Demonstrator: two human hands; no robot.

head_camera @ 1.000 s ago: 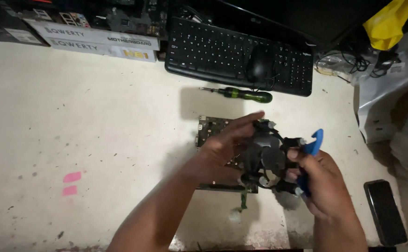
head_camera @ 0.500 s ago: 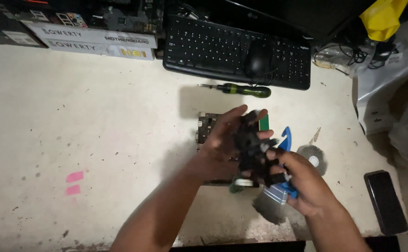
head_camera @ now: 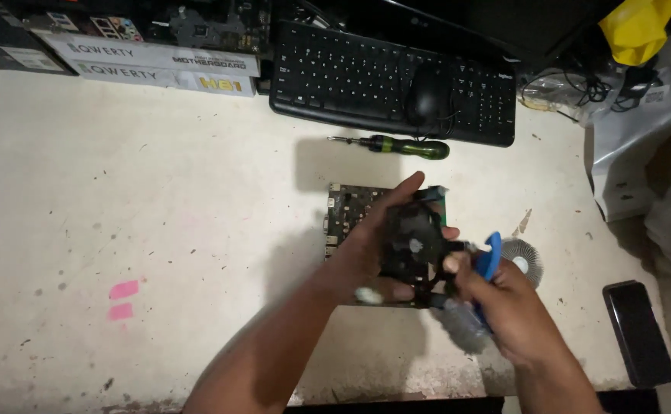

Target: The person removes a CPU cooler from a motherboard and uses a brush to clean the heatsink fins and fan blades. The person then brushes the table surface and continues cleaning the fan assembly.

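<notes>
Pale, stained worktable (head_camera: 159, 230): fills most of the view, scuffed and spotted.
Black keyboard (head_camera: 351, 73): along far edge of table, black mouse (head_camera: 427, 96) resting on its right half.
Long white box (head_camera: 151, 65): far left, just beside keyboard.
Grey plastic bag (head_camera: 634, 146) and yellow object (head_camera: 638, 27): far right corner, beside tangled cables.
Green circuit board (head_camera: 351, 218): flat on table at centre, partly covered by the hands; right edge hidden.
Left hand (head_camera: 385, 245): over the board, fingers closed around black cooler fan (head_camera: 412, 245), thumb on the near side, fingertips on the far side.
Black cooler fan: held just above the board, tilted toward the camera; contact with the board not discernible.
Right hand (head_camera: 504, 307): just right of the fan, clamped around handle of blue-handled brush (head_camera: 489, 261); pale bristles blurred below the hand, near the fan's lower edge.
Round silver heatsink (head_camera: 521, 259): on table just right of the right hand, touching nothing visible.
Black phone (head_camera: 638, 330): face up, near right table edge, well apart from the hands.
Green-handled screwdriver (head_camera: 397, 146): lying between keyboard and board, tip pointing left.
Two pink marks (head_camera: 123, 299): left part of table, one above the other.
</notes>
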